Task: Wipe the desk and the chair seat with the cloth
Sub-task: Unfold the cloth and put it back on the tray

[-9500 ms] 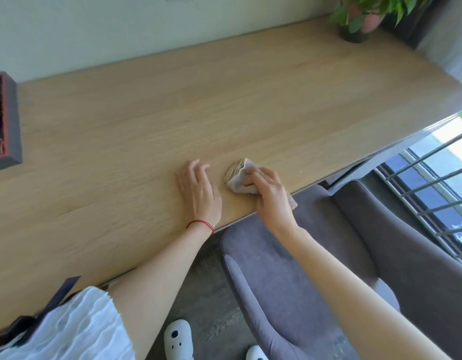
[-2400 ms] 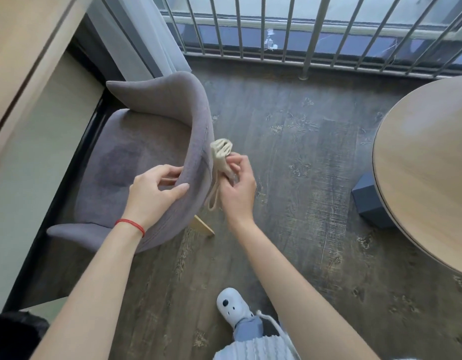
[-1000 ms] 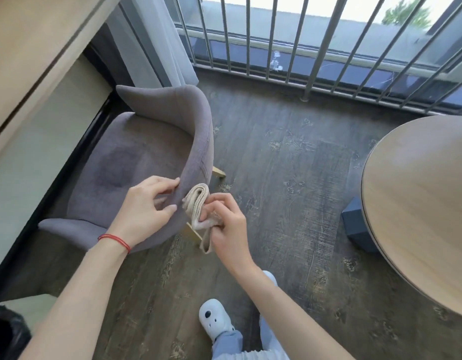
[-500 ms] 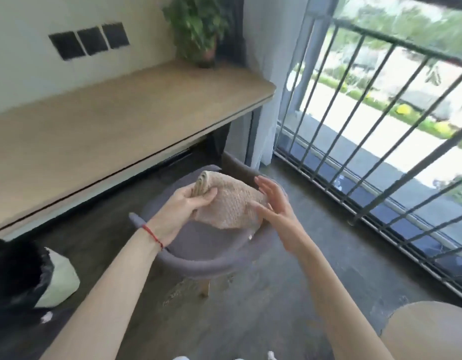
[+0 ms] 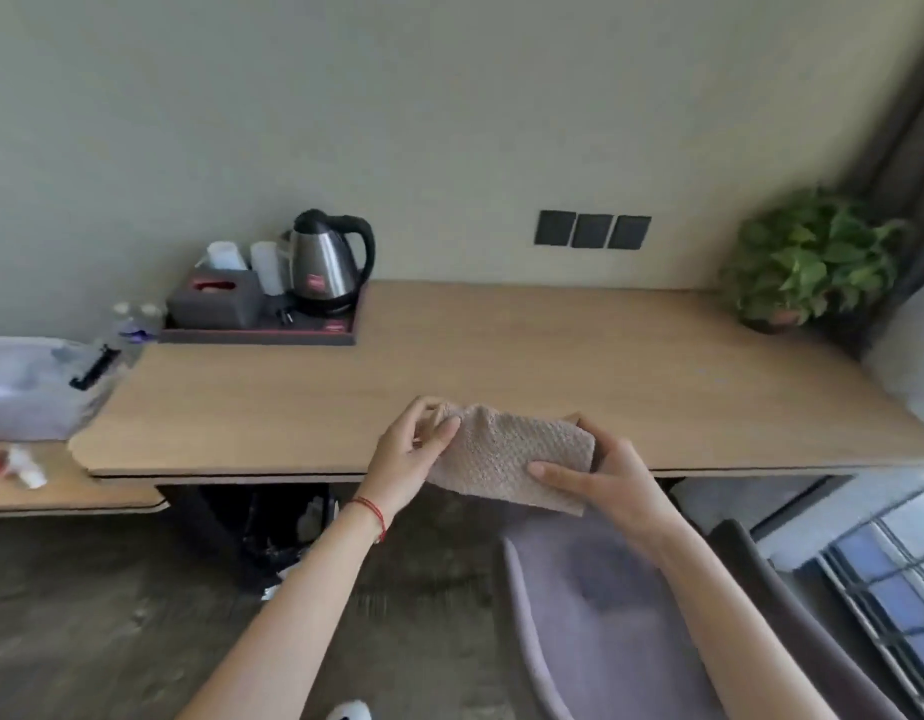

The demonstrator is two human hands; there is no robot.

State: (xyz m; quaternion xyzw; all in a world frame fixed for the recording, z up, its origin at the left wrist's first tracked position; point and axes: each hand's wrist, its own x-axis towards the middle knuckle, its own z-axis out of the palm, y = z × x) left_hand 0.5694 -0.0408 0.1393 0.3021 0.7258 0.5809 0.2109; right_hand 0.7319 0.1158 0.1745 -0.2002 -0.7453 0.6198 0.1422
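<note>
Cloth point(image 5: 511, 462) — beige, waffle-textured — stretched between both hands, left hand point(image 5: 410, 462) pinching one end, right hand point(image 5: 602, 485) gripping the other, above the desk point(image 5: 501, 366) edge, grey chair point(image 5: 605, 631) below.

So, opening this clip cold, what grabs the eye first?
The beige cloth held up between the left hand and right hand, just in front of the wooden desk. Next, the steel kettle on its tray at the desk's back left, and the leafy plant at its far right.

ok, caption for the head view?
Both hands hold the cloth above the desk edge and chair.
</note>
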